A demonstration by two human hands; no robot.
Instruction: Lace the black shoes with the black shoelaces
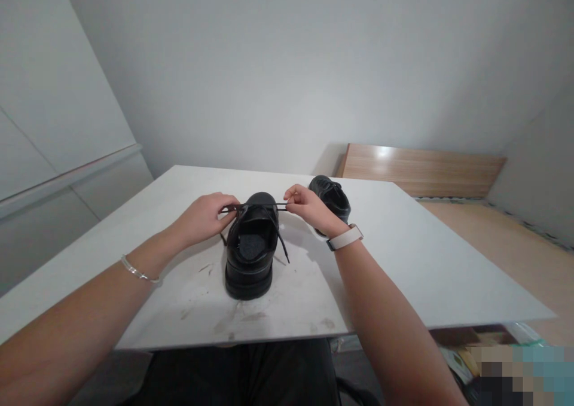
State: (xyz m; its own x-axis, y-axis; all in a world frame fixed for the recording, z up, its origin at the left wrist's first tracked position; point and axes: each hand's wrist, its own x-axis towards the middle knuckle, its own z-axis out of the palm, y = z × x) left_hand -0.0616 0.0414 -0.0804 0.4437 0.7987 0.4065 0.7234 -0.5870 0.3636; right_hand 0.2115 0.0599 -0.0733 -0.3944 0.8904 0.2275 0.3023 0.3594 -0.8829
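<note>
A black shoe [249, 274] stands upright on the white table with its heel toward me. Over its front, a black shoelace [269, 205] is stretched sideways between my hands. My left hand [208, 214] pinches the lace at the shoe's left side. On the other side, my right hand [307, 205] pinches it a little away from the shoe. One lace end hangs loose down the shoe's right side, and another dangles below my left fingers. Behind my right hand sits a second black shoe [334, 195], partly hidden by that hand and wrist.
The white table [403, 262] has dirt marks near its front edge. A wooden headboard [417, 167] stands behind it at the right, beside a bed surface [484, 226]. Assorted items in a box lie below the table at the lower right. A wall rises behind.
</note>
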